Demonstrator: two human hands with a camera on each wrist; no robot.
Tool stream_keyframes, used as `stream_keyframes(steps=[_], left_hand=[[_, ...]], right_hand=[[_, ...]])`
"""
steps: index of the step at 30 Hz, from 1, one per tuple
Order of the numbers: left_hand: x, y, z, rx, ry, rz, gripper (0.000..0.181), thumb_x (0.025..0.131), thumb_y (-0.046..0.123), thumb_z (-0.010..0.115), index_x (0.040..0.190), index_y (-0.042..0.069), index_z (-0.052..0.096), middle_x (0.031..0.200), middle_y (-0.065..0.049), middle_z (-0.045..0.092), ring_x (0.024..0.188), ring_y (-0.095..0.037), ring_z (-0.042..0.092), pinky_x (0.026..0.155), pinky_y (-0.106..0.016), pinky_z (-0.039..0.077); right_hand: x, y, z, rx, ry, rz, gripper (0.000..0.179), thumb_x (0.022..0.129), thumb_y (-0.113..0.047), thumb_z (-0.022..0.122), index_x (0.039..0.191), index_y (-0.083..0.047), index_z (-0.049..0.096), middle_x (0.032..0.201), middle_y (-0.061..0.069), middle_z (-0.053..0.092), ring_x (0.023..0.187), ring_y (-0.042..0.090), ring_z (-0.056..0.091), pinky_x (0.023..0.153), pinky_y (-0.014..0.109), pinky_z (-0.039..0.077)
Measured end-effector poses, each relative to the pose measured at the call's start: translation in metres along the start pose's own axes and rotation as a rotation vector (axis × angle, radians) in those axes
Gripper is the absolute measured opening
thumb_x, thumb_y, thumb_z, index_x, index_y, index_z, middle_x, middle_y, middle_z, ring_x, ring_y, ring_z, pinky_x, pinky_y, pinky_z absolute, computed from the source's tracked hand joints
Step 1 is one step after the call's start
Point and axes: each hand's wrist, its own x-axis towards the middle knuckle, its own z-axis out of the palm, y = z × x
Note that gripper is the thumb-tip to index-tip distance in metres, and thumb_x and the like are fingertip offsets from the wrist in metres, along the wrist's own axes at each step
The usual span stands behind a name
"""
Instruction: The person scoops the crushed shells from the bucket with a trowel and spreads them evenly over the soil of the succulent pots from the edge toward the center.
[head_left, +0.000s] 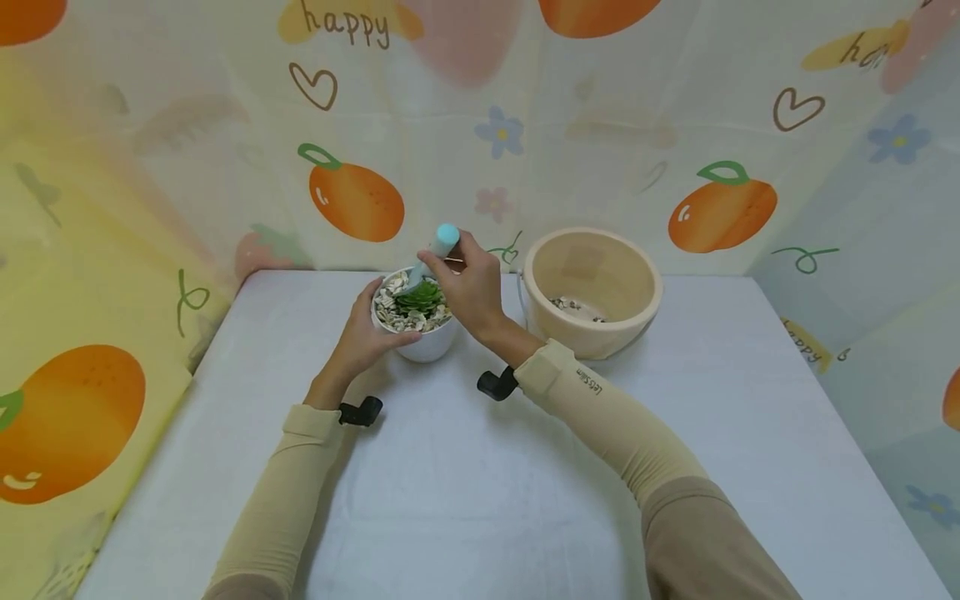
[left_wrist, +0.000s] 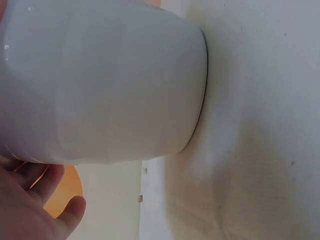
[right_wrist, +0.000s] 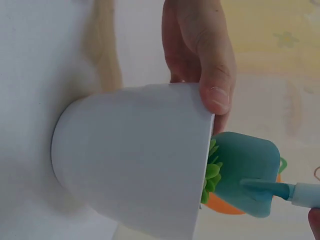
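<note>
A white flower pot stands on the table, filled with pale stone chips round a green succulent. My left hand holds the pot at its left side, with the thumb over the near rim in the right wrist view. A small blue toy-like trowel slants over the pot, its blade beside the succulent's leaves at the rim. Above and to the right of the pot, my right hand pinches the trowel's pale handle between thumb and fingers. The pot's smooth wall fills much of the left wrist view.
A beige bucket stands right of the pot, close by my right wrist, with some stone chips on its bottom. A white cloth covers the table. Behind it hangs a printed curtain with oranges and hearts.
</note>
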Motion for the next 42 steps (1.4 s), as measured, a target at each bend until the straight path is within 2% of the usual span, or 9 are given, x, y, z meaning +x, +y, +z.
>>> stream_keyframes(steps=[8, 13, 17, 21, 25, 29, 35, 39, 42], left_hand=[[-0.005, 0.004, 0.013, 0.047, 0.099, -0.017, 0.117, 0.07, 0.037, 0.087, 0.155, 0.006, 0.013, 0.156, -0.019, 0.024, 0.143, -0.035, 0.026, 0.117, -0.056, 0.024], [-0.009, 0.008, 0.019, 0.095, 0.16, 0.02, 0.116, 0.069, 0.04, 0.087, 0.154, 0.003, 0.016, 0.154, -0.02, 0.028, 0.139, -0.036, 0.031, 0.114, -0.058, 0.029], [-0.009, 0.007, 0.018, 0.124, 0.141, 0.024, 0.117, 0.07, 0.042, 0.086, 0.154, 0.003, 0.014, 0.153, -0.022, 0.028, 0.138, -0.038, 0.031, 0.112, -0.059, 0.029], [-0.006, 0.005, 0.013, 0.106, 0.082, 0.008, 0.118, 0.071, 0.04, 0.085, 0.156, 0.007, 0.01, 0.155, -0.022, 0.024, 0.14, -0.038, 0.028, 0.114, -0.06, 0.027], [-0.003, 0.005, 0.011, 0.084, 0.059, -0.001, 0.118, 0.072, 0.04, 0.085, 0.156, 0.008, 0.009, 0.156, -0.021, 0.023, 0.141, -0.038, 0.028, 0.115, -0.06, 0.026], [-0.003, 0.006, 0.015, 0.076, 0.08, -0.017, 0.118, 0.071, 0.041, 0.085, 0.156, 0.008, 0.011, 0.156, -0.021, 0.023, 0.141, -0.037, 0.029, 0.114, -0.059, 0.027], [-0.007, 0.008, 0.023, 0.089, 0.143, -0.017, 0.116, 0.07, 0.039, 0.086, 0.155, 0.008, 0.013, 0.154, -0.021, 0.027, 0.138, -0.037, 0.031, 0.112, -0.059, 0.029], [-0.009, 0.011, 0.025, 0.111, 0.16, -0.027, 0.115, 0.071, 0.041, 0.085, 0.155, 0.009, 0.014, 0.151, -0.021, 0.029, 0.135, -0.038, 0.031, 0.11, -0.059, 0.032], [-0.01, 0.013, 0.024, 0.125, 0.158, -0.035, 0.114, 0.071, 0.042, 0.085, 0.155, 0.009, 0.014, 0.151, -0.022, 0.029, 0.135, -0.038, 0.031, 0.109, -0.06, 0.033]], right_hand=[[0.001, -0.001, -0.001, -0.052, 0.02, -0.025, 0.026, 0.086, -0.012, 0.074, 0.099, 0.007, 0.061, 0.094, 0.022, 0.071, 0.091, 0.029, 0.073, 0.08, 0.022, 0.057], [-0.001, -0.002, 0.0, -0.077, 0.004, -0.029, 0.028, 0.087, -0.012, 0.073, 0.103, 0.008, 0.062, 0.095, 0.02, 0.071, 0.092, 0.028, 0.073, 0.082, 0.02, 0.056], [-0.004, -0.002, 0.002, -0.087, -0.002, -0.036, 0.028, 0.087, -0.012, 0.073, 0.104, 0.008, 0.062, 0.095, 0.019, 0.071, 0.092, 0.027, 0.073, 0.082, 0.019, 0.056], [-0.005, -0.001, 0.003, -0.092, 0.004, -0.045, 0.028, 0.087, -0.011, 0.073, 0.104, 0.008, 0.062, 0.095, 0.018, 0.071, 0.091, 0.027, 0.073, 0.081, 0.019, 0.056], [-0.004, -0.001, 0.002, -0.107, 0.008, -0.061, 0.028, 0.087, -0.012, 0.073, 0.104, 0.007, 0.062, 0.094, 0.018, 0.071, 0.091, 0.026, 0.073, 0.081, 0.02, 0.056], [-0.003, -0.002, 0.001, -0.149, 0.019, -0.096, 0.029, 0.086, -0.013, 0.074, 0.104, 0.006, 0.063, 0.093, 0.016, 0.071, 0.089, 0.025, 0.073, 0.08, 0.021, 0.057], [-0.002, -0.002, 0.0, -0.209, 0.026, -0.139, 0.03, 0.086, -0.016, 0.075, 0.103, 0.006, 0.064, 0.092, 0.015, 0.072, 0.087, 0.023, 0.074, 0.077, 0.022, 0.057], [0.001, -0.003, -0.002, -0.212, 0.041, -0.148, 0.031, 0.085, -0.016, 0.076, 0.102, 0.006, 0.063, 0.091, 0.016, 0.072, 0.085, 0.024, 0.074, 0.077, 0.022, 0.058], [0.004, -0.003, -0.005, -0.178, 0.058, -0.12, 0.031, 0.085, -0.016, 0.075, 0.102, 0.007, 0.063, 0.092, 0.018, 0.072, 0.086, 0.026, 0.074, 0.077, 0.023, 0.058]])
